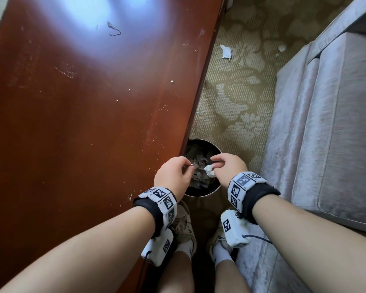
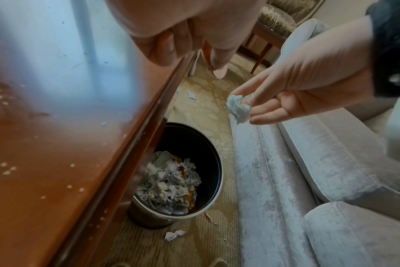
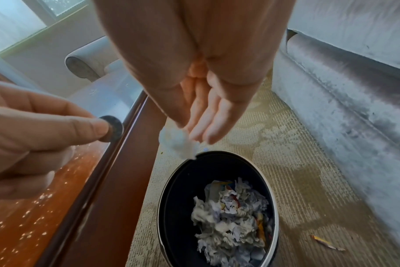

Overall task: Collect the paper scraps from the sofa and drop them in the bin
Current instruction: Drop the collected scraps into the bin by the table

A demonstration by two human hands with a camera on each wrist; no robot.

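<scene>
Both hands hover over a round dark bin (image 1: pixel 215 188) on the carpet, part-filled with crumpled paper scraps (image 1: pixel 197 161). My right hand (image 1: pixel 215 164) pinches a small white paper scrap (image 1: pixel 209 171) at its fingertips above the bin's opening. The right wrist view shows that scrap (image 3: pixel 178 144) hanging just over the bin rim (image 3: pixel 275 207); in the left wrist view it (image 2: pixel 239 108) sits between thumb and fingers. My left hand (image 1: pixel 190 164) pinches a small dark round disc (image 3: pixel 111 129) between thumb and forefinger, beside the table edge.
A reddish wooden table (image 1: pixel 72 102) runs along the left, its edge over part of the bin. The grey sofa (image 1: pixel 325 123) fills the right. Loose scraps lie on the patterned carpet (image 1: pixel 226 51), (image 1: pixel 281 48) and near the bin (image 2: pixel 174 234). My shoes (image 1: pixel 184 229) stand just behind the bin.
</scene>
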